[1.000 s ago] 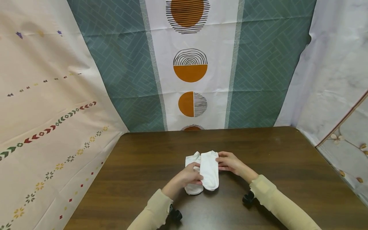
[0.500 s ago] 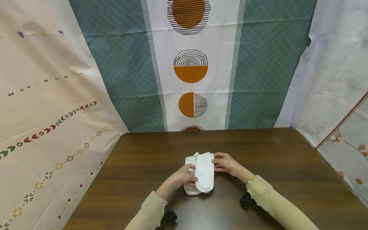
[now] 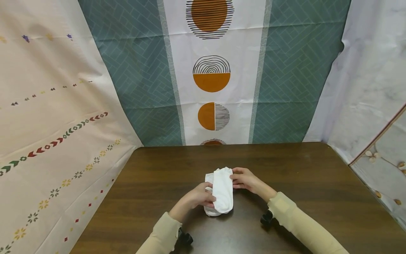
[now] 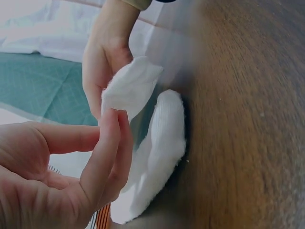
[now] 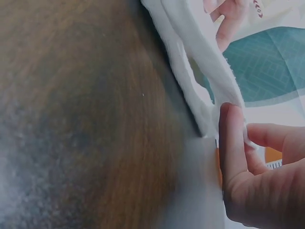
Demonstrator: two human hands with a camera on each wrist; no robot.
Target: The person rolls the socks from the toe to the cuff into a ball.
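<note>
White upper sock: my left grip and right grip pinch opposite edges, presumably to keep it steady over the lower sock.

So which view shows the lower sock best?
The left wrist view: the lower sock shows a rounded end and much of its length. The head view shows only parts beyond the upper sock; the right wrist view, a cut-off strip.
</note>
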